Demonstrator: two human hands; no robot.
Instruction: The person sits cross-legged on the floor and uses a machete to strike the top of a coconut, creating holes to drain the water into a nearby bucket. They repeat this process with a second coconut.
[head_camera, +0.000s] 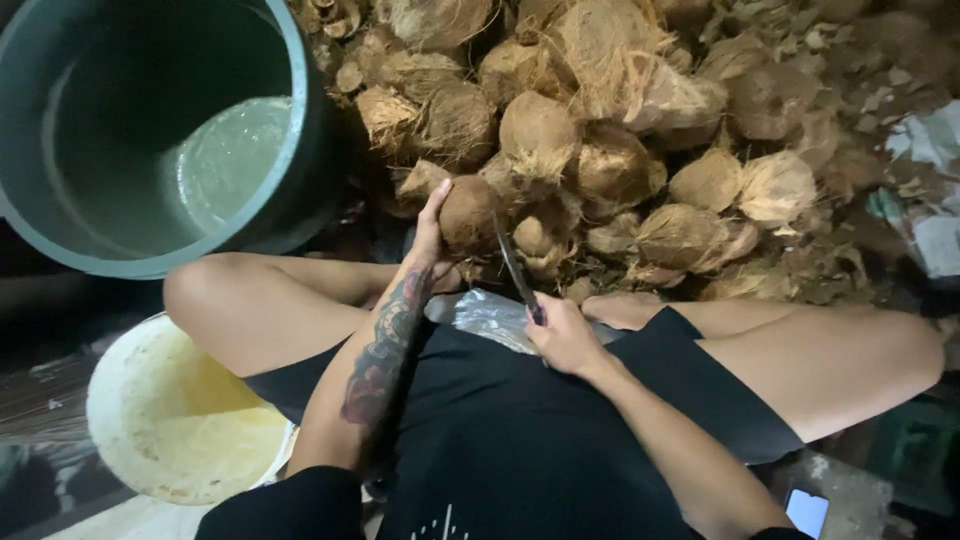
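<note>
Two containers sit on your left: a large dark green tub (300, 130) at the far left, holding a shallow pool of cloudy liquid at its bottom, and a pale cream bucket (120, 400) nearer to you, beside your left knee, with a yellowish liquid inside.

Your left hand (432, 232) reaches forward, and its fingers (436, 200) wrap the left side of a brown coconut (470, 212), gripping it at the near edge of the heap. This coconut is round and dark brown, its husk mostly stripped, with short fibres left on the shell. It lies just beyond your knees, touching the other nuts behind it.

Your right hand (562, 338) is closed around the handle of a dark-bladed knife (514, 268), the blade pointing up and away toward the held coconut, its tip just beside the nut's right side.

A clear plastic sheet (480, 315) lies crumpled across your lap between both hands.

Beyond, a big pile of husked coconuts (620, 130), tan and shaggy with loose fibre, fills the far ground.
</note>
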